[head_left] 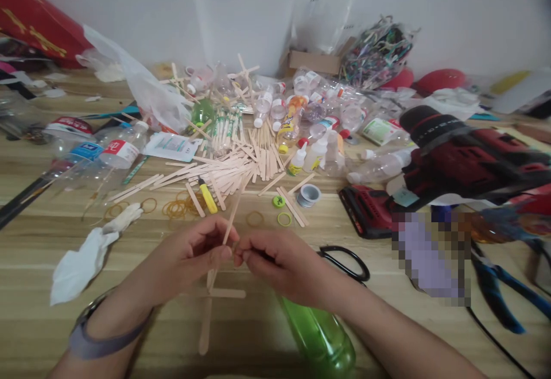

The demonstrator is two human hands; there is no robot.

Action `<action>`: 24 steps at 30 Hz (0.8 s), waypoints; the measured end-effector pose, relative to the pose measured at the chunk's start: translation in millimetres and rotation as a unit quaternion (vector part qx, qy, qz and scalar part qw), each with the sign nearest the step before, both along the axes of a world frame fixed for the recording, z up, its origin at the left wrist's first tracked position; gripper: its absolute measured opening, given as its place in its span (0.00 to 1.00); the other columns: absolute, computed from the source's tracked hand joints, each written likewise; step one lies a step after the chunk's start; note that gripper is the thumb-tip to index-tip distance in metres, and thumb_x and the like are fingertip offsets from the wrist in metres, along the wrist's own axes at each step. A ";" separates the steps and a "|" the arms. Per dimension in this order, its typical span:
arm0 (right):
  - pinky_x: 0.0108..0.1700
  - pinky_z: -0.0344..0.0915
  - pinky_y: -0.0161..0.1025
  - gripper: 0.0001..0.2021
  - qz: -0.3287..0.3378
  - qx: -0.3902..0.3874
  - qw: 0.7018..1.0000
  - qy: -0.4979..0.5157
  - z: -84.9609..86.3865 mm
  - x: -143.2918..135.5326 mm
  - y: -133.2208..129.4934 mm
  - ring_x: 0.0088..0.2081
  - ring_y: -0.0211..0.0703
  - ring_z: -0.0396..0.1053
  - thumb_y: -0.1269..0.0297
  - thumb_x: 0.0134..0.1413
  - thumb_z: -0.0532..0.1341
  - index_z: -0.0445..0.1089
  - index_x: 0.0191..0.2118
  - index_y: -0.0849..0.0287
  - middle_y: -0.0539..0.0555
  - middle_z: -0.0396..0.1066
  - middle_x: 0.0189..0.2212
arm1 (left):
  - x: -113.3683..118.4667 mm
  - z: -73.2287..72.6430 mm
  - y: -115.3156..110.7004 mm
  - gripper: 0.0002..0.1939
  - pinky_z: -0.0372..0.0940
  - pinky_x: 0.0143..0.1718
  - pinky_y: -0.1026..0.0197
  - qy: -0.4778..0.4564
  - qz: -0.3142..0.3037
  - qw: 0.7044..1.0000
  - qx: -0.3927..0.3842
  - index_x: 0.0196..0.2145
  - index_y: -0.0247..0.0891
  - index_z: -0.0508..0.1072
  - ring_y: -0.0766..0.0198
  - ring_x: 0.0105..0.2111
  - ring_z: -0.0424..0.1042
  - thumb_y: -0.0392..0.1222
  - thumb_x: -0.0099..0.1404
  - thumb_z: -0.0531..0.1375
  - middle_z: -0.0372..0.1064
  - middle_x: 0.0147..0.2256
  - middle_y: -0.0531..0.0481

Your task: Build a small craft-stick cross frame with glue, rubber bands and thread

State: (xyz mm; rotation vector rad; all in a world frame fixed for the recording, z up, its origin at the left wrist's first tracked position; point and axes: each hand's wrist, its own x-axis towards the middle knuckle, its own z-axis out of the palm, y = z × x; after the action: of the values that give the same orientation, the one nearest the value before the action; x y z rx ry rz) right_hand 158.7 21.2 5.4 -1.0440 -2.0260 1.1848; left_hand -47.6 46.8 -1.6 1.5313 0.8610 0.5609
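Note:
Popsicle sticks joined into a long frame (205, 327) are pinched in my left hand (196, 255), with one stick rising past the fingertips and a short crosspiece low down. My right hand (273, 261) is closed just beside it, fingertips pressed together near the sticks; what they pinch is too small to make out. A green plastic bottle (321, 333) lies under my right wrist. Black scissor handles (346, 261) show behind that wrist. Rubber bands (178, 207) and a yellow-handled tool (208, 196) lie in front of my hands.
Loose sticks (228, 166) cover the middle of the table (172, 333). Clear bottles (123, 146) stand at left, more bottles behind. A red-black power drill (465, 155) and blue-handled pliers (495, 293) are at right. A solder spool (309, 194) and white gloves (81, 261) lie nearer.

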 end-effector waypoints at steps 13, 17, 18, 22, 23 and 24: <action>0.33 0.56 0.32 0.09 0.019 0.114 0.993 -0.020 -2.4 0.1 -2.2 0.30 0.36 0.63 0.76 0.56 0.52 0.66 0.33 0.59 0.49 0.69 0.28 | -0.7 2.6 4.5 0.10 0.61 0.31 0.65 0.131 0.002 0.982 0.133 0.31 0.41 0.75 0.63 0.29 0.68 0.45 0.66 0.56 0.70 0.28 0.54; 0.33 0.56 0.33 0.08 0.047 0.124 0.991 -0.026 3.3 1.5 -4.0 0.30 0.36 0.63 0.73 0.61 0.51 0.64 0.32 0.58 0.49 0.69 0.28 | -0.7 2.8 3.8 0.10 0.62 0.32 0.66 0.092 -0.020 0.990 0.109 0.32 0.40 0.73 0.64 0.30 0.68 0.45 0.67 0.55 0.71 0.29 0.54; 0.33 0.56 0.33 0.08 0.051 0.124 0.991 -0.028 4.5 1.9 -4.1 0.30 0.37 0.63 0.72 0.61 0.51 0.64 0.32 0.57 0.49 0.69 0.28 | -0.8 2.5 3.7 0.10 0.62 0.32 0.66 0.082 -0.020 0.991 0.102 0.31 0.40 0.73 0.64 0.30 0.68 0.45 0.67 0.55 0.70 0.29 0.54; 0.34 0.57 0.33 0.08 0.035 0.115 0.992 -0.035 4.1 1.9 -2.6 0.31 0.37 0.64 0.74 0.59 0.52 0.65 0.33 0.57 0.49 0.70 0.29 | -0.5 0.9 3.4 0.09 0.62 0.31 0.66 0.084 -0.004 0.994 0.066 0.32 0.40 0.71 0.65 0.29 0.67 0.46 0.66 0.56 0.69 0.28 0.55; 0.34 0.57 0.33 0.08 0.031 0.111 0.993 -0.042 2.9 1.6 -2.0 0.31 0.37 0.64 0.75 0.59 0.52 0.66 0.33 0.57 0.49 0.70 0.29 | -0.1 0.5 3.3 0.09 0.62 0.30 0.66 0.094 0.007 0.994 0.062 0.32 0.40 0.71 0.65 0.29 0.67 0.47 0.66 0.56 0.68 0.28 0.55; 0.33 0.56 0.33 0.09 0.027 0.108 0.993 -0.049 1.6 1.3 -1.3 0.30 0.37 0.64 0.75 0.59 0.52 0.66 0.33 0.57 0.49 0.70 0.29 | 0.3 0.1 3.0 0.10 0.61 0.29 0.66 0.106 0.018 0.992 0.059 0.32 0.40 0.71 0.64 0.29 0.66 0.47 0.65 0.57 0.68 0.28 0.55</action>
State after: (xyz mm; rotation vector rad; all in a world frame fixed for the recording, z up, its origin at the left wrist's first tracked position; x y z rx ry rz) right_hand 160.0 19.9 7.0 -0.9622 -2.2134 0.9320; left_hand -47.2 49.8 -1.6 1.7086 1.0340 0.4877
